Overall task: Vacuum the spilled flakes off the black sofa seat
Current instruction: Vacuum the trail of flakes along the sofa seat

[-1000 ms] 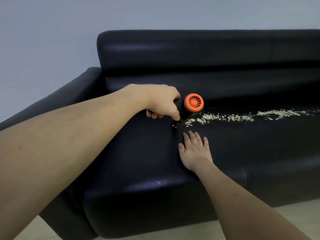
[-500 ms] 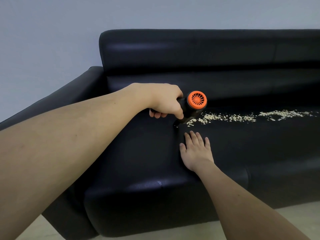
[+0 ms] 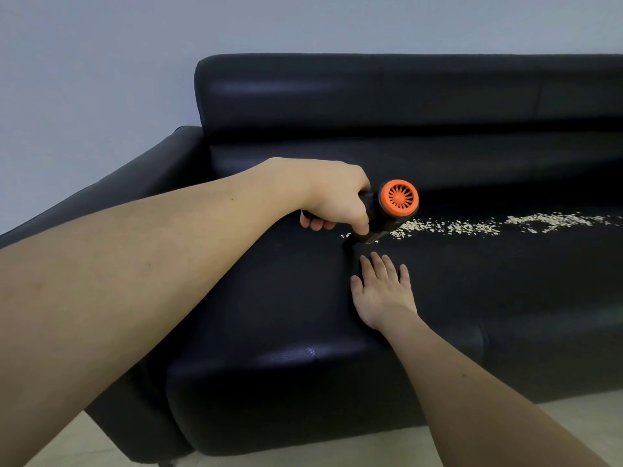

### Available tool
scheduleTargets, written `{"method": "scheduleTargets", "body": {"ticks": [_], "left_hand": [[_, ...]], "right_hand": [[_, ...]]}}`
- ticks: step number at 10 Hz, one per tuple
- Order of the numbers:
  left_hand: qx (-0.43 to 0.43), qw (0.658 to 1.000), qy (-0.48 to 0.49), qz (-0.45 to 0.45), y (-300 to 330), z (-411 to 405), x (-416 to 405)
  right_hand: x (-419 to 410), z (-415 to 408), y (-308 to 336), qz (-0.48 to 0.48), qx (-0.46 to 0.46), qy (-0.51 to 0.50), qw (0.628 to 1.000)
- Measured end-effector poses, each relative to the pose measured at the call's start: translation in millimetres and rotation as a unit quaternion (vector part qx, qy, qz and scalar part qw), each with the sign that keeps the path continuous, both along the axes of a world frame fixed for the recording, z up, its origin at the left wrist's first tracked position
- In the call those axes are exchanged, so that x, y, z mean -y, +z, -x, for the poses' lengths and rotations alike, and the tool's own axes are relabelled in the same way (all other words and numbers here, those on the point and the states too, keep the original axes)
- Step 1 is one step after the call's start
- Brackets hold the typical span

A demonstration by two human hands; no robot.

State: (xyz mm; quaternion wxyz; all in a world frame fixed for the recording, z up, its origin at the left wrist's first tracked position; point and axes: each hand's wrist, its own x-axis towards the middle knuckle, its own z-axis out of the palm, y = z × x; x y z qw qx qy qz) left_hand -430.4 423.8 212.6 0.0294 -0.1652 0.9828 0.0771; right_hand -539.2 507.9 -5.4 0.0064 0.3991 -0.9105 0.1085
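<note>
A black handheld vacuum [image 3: 387, 214] with an orange vented end cap is gripped by my left hand [image 3: 333, 200]. Its nozzle touches the black sofa seat [image 3: 505, 281] at the left end of a trail of pale flakes [image 3: 472, 225]. The trail runs rightward across the back of the seat to the frame's edge. A few flakes lie just left of the nozzle. My right hand [image 3: 384, 291] lies flat on the seat, palm down and fingers apart, just in front of the vacuum and holding nothing.
The sofa's backrest [image 3: 371, 92] rises behind the flakes, and its left armrest [image 3: 141, 173] lies under my left forearm. A pale wall stands behind. Light floor [image 3: 556, 416] shows below the sofa's front edge.
The vacuum and my left hand have shifted slightly to the right along the flake trail. My right hand has stayed flat on the seat.
</note>
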Motion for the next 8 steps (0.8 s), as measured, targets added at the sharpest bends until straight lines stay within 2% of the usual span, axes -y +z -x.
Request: {"method": "scheduleTargets", "body": {"ticks": [3,8], "left_hand": [[0.004,0.998,-0.007,0.061,0.4,5.3,2.1],[0.007,0.999,0.000,0.039,-10.9,24.5,14.4]], "right_hand": [[-0.3,-0.1,1.0,-0.003,-0.001,0.003,1.000],[0.6,2.7,-2.3,-0.004,-0.008,0.007,1.000]]}}
